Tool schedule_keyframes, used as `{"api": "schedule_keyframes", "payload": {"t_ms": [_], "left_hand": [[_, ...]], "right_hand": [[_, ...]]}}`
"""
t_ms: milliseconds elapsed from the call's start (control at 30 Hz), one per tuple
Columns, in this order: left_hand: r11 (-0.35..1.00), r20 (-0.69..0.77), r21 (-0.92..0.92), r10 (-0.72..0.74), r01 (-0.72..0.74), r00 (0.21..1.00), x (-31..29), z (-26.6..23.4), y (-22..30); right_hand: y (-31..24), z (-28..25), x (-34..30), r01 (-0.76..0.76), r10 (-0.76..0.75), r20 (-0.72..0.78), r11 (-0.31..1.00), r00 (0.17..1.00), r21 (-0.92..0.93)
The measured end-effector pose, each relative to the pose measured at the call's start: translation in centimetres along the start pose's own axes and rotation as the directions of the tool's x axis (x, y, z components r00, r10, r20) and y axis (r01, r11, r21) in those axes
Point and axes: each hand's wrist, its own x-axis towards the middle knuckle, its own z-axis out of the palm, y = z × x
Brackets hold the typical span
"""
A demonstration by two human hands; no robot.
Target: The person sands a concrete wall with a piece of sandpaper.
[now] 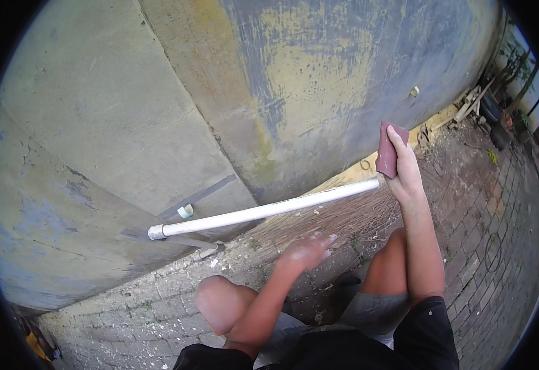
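Observation:
My right hand [407, 172] holds a folded reddish-brown piece of sandpaper [387, 151], thumb lying over its face. Just left of that hand ends a long white plastic pipe [269, 209], raised off the ground and slanting down to the left. Its far left end sits in a grey fitting [156, 232]; a short grey pipe [192, 242] runs from there to the wall's foot. Below the white pipe, apart from it, is my left hand [309, 251]. It looks dusty and holds nothing, its fingers loosely stretched to the right.
A tall wall [318, 74] with worn yellow and grey-blue paint stands in front. From it stick out a short pale pipe stub [185, 211] and another stub [414, 91]. Thin brown sticks [337, 216] lie along its foot. Paving [134, 330] spreads around; wood scraps [469, 105] lie far right.

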Motion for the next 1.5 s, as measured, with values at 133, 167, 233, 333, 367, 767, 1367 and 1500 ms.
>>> {"api": "schedule_keyframes", "payload": {"t_ms": [133, 167, 233, 333, 367, 767, 1367, 1500], "left_hand": [[0.999, 0.013, -0.018, -0.048, 0.048, 0.999, -1.0, -0.7, 0.3], [0.998, -0.003, -0.043, -0.043, 0.043, 0.999, -1.2, -0.8, 0.3], [1.0, -0.017, -0.017, -0.026, 0.026, 1.0, -1.4, -0.4, 0.2], [1.0, -0.02, 0.008, -0.021, 0.021, 1.0, -1.7, -0.5, 0.6], [0.999, -0.01, 0.007, -0.031, 0.031, 0.999, -1.8, -0.6, 0.7], [0.999, 0.047, 0.01, -0.033, 0.033, 0.998, -1.3, -0.9, 1.2], [0.998, 0.04, -0.007, -0.06, 0.06, 0.997, 0.3, -1.9, 1.5], [0.999, 0.025, -0.006, -0.038, 0.038, 0.999, 0.7, -1.1, 0.6]], "right_hand": [[0.1, 1.0, -0.4, 0.002, -0.002, -0.025, 1.0, 1.0, -0.005], [0.3, 1.2, -0.4, -0.009, 0.009, -0.016, 1.0, 1.0, -0.006], [0.5, 2.2, -0.7, -0.01, 0.009, -0.037, 1.0, 0.999, -0.026], [0.7, 2.6, -0.7, -0.012, 0.008, -0.062, 0.998, 0.998, -0.064], [0.6, 2.7, -0.8, -0.005, 0.001, -0.054, 0.998, 0.999, -0.064], [1.0, 1.6, -0.2, -0.02, 0.018, -0.049, 0.999, 0.999, -0.035], [1.5, 0.5, 2.3, -0.058, 0.062, -0.02, 0.983, 0.998, 0.174], [2.0, 1.3, 1.8, 0.039, -0.038, 0.065, 0.999, 0.997, -0.013]]}}
